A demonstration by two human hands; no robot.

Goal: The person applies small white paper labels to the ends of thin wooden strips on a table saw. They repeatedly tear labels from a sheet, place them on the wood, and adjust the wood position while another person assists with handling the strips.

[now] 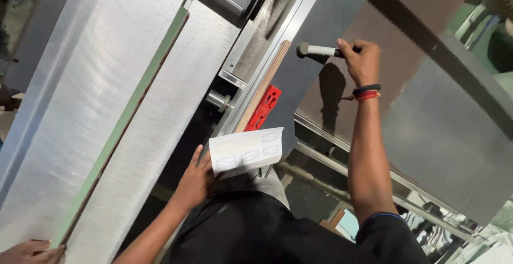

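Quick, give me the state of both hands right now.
Left hand: holding a white sheet of paper with printed drawings.
Right hand: closed around a light-coloured handle on the machine.

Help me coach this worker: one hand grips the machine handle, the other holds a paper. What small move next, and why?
Probably glance at the paper sheet in the left hand before moving the handle gripped by the right hand, since the drawings face up.

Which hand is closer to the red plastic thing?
Left. The left hand holds a paper sheet just below the red clip; the right hand grips a handle farther up.
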